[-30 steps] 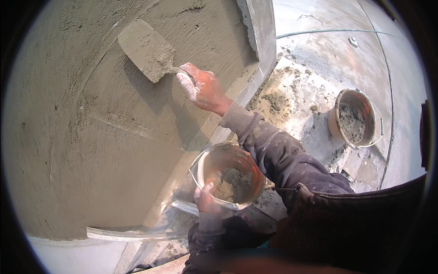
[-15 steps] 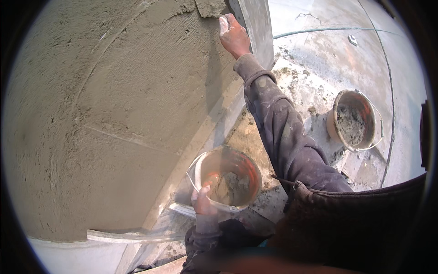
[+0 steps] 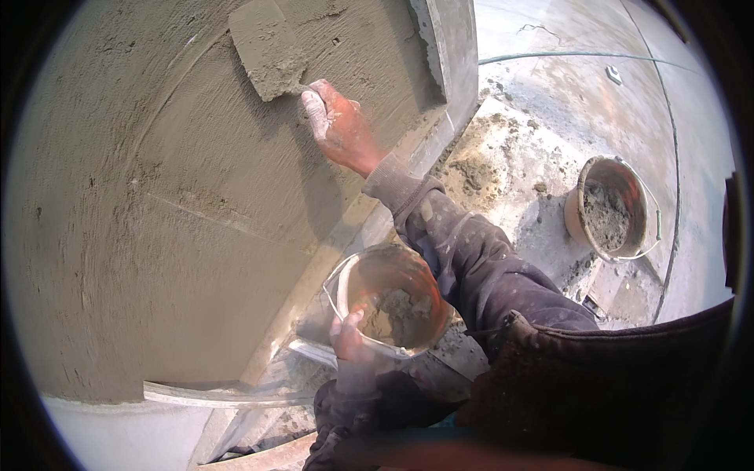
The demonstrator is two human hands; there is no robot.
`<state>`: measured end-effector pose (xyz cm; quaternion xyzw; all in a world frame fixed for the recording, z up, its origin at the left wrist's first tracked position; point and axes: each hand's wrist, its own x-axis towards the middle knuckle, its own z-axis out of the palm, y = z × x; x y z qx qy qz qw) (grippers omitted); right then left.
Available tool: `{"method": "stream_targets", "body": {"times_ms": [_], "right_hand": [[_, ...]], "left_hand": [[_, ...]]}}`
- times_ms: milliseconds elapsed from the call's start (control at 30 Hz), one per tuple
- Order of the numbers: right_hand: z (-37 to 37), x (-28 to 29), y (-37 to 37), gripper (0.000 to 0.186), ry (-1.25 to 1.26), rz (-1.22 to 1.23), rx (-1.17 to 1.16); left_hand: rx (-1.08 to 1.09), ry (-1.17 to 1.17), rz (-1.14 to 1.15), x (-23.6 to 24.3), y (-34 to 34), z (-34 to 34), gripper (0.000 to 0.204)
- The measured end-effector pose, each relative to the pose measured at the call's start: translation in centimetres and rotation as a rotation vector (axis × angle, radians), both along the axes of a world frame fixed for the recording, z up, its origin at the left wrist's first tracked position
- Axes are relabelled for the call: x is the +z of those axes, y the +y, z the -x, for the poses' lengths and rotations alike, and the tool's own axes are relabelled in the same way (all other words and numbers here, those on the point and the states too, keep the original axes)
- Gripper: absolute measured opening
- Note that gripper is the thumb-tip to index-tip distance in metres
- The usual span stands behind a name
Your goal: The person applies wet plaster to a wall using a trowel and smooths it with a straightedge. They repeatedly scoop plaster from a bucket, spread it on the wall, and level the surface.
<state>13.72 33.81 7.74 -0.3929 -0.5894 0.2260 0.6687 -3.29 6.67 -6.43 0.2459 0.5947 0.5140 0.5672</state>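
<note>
Wet grey plaster wall [image 3: 157,196] fills the left and centre of view, curved by the fisheye, with faint trowel ridges and a diagonal score line across it; dusty concrete floor [image 3: 550,102] runs to the right. Right hand [image 3: 339,125] is raised to the wall, fingers wrapped tight round the handle of a trowel [image 3: 265,49], whose mortar-coated blade lies flat against the upper plaster. Left hand [image 3: 349,337] grips the near rim of a small round pan [image 3: 397,298], thumb over the edge, holding it low by the wall's base; a modest lump of mortar sits in the bottom. A second bucket [image 3: 611,208], part full of mortar, stands on the floor well apart to the right, beside a spill of loose mix [image 3: 471,169]. A pale straight edge or corner strip [image 3: 452,47] bounds the plaster at upper right. To do the stroke well, judging from this: keep the blade at a shallow tilt, leading edge slightly lifted so it does not dig, press evenly, overlap adjoining passes to flatten the ridges, and stop short of the corner strip. Hold the pan close under the working area to catch droppings. Mortar load on blade looks thin, so a reload seems due.
</note>
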Motion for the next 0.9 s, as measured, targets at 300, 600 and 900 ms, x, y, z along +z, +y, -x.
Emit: {"method": "stream_targets", "body": {"times_ms": [300,600,900], "right_hand": [[-2.5,-2.6,-0.9,0.026,0.018,-0.128,-0.268],[-9.4,-3.6,0.6,0.028,-0.083,0.129,-0.499],[-11.2,-3.3,1.1,0.033,0.068,0.078,-0.460]], "left_hand": [[0.047,-0.060,-0.029,2.9,-0.2,-1.6,0.043],[0.099,0.010,0.030,-0.3,0.4,-0.3,0.039],[0.068,-0.085,-0.083,-0.5,0.0,0.0,0.044]]}}
